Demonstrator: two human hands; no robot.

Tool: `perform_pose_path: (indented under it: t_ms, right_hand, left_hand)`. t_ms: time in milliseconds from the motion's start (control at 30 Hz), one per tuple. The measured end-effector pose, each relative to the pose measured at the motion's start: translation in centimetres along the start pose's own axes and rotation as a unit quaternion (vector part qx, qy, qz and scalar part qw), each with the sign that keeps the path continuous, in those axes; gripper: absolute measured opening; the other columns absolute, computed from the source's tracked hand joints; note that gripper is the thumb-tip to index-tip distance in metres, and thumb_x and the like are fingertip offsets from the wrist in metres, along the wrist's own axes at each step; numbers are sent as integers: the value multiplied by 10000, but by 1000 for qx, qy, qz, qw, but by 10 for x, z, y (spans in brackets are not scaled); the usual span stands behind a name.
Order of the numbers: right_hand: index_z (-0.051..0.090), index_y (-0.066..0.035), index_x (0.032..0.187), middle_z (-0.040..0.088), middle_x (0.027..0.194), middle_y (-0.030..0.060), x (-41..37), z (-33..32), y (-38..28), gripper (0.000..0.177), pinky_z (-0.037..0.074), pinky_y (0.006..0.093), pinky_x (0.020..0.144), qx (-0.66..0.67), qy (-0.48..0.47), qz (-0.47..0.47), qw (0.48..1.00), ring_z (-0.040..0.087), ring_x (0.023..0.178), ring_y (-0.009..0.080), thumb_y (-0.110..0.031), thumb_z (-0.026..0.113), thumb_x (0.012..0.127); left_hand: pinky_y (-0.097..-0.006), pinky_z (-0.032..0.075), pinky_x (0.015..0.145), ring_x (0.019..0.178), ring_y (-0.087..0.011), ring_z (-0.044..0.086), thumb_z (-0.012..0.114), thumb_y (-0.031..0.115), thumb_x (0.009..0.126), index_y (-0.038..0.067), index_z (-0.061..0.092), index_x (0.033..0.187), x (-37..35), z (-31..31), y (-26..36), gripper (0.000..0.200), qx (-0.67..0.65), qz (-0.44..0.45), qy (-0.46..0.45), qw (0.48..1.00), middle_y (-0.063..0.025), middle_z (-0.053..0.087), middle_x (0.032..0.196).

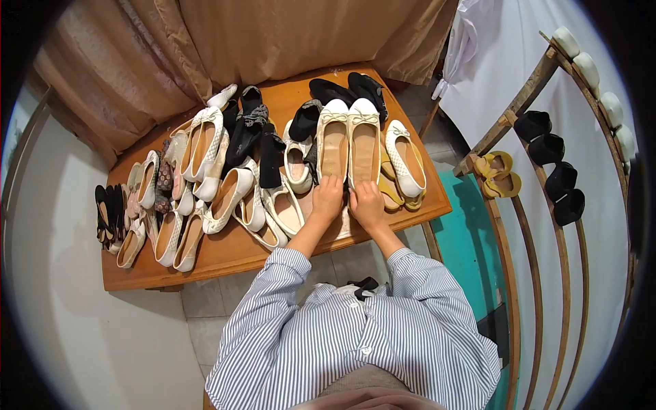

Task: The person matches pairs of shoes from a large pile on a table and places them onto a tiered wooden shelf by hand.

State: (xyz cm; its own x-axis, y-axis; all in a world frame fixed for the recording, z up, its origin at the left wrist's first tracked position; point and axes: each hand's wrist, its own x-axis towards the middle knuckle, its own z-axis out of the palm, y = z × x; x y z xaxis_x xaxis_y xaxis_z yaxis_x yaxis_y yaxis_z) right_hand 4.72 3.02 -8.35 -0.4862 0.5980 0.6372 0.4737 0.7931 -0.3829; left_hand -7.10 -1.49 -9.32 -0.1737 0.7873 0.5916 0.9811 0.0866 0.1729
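Observation:
Two cream ballet flats with white toes and small bows are side by side over the right part of the table, toes pointing away from me. My left hand (328, 199) grips the heel of the left flat (334, 147). The heel of the right flat (364, 147) is in my right hand (367, 201). Both hands are closed, with the thumbs close together between the shoes. Just right of them lies a white quilted flat (406, 158) on top of yellow sandals (389, 195). A white shoe (283, 210) rests left of my left hand.
Piles of white, black and patterned shoes cover much of the wooden table (225, 256). At right stands a wooden rack (509, 273) holding yellow sandals (497, 174), black shoes (547, 140) and white shoes (586, 72). A brown curtain (287, 41) hangs behind the table.

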Motion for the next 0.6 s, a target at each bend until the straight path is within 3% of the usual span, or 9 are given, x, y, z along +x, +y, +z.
perform_pose_path:
  t_ms: [133,233,500,600]
  right_hand:
    - [564,-29,818,558,762,103,-2,6,-3,123,430,379,627,-6,21,31,999,517,737,281,-105,608,732]
    - [565,-25,808,558,760,104,-8,8,4,117,429,379,630,-16,-21,39,999,518,745,280,-106,607,736]
    - [587,-63,858,551,757,52,-2,-1,10,142,413,361,619,-52,63,31,996,523,754,236,-118,599,728]
    - [589,-69,864,549,755,44,12,-18,6,145,408,353,621,-65,84,34,994,521,755,230,-121,596,729]
  left_hand:
    - [-291,453,559,750,-197,516,564,88,670,51,579,868,-6,-7,-3,202,-31,-5,7,999,-39,518,757]
    - [-294,449,561,742,-191,518,573,93,667,45,596,906,-8,-9,-2,245,-38,35,17,999,-35,524,754]
    - [-320,467,580,737,-214,535,584,94,689,43,581,913,9,-19,13,230,-61,31,1,998,-51,541,775]
    - [-275,457,548,705,-189,530,559,98,669,39,591,861,26,-26,23,203,-59,60,44,995,-35,532,734]
